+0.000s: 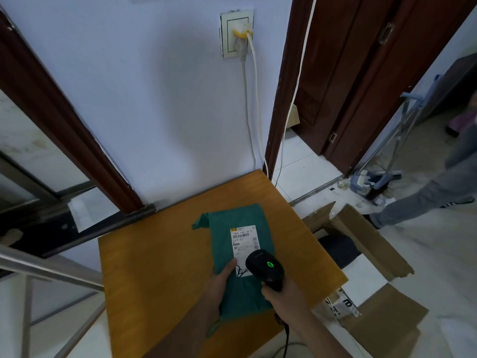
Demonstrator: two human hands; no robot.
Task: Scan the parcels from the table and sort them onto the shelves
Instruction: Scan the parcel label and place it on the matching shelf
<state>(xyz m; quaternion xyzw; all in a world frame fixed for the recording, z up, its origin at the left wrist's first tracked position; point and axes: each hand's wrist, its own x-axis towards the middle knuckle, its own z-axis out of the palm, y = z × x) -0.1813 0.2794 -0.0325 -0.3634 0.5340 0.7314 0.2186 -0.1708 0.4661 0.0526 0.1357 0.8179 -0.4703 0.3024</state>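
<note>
A green soft parcel [227, 226] lies flat on the wooden table [154, 254], its white shipping label [244, 241] facing up. My left hand [222, 280] holds the parcel's near left edge, thumb on top beside the label. My right hand [281, 297] grips a black barcode scanner [264, 268] by its handle. The scanner's head hovers over the lower end of the label and a green light glows on its top. Its cable runs down past my right forearm.
An open cardboard box [361, 244] with parcels inside sits on the floor right of the table. Another person's legs [426, 195] stand at the right by a mop. A metal railing [38, 267] runs at the left. Cables hang from a wall socket [237, 34].
</note>
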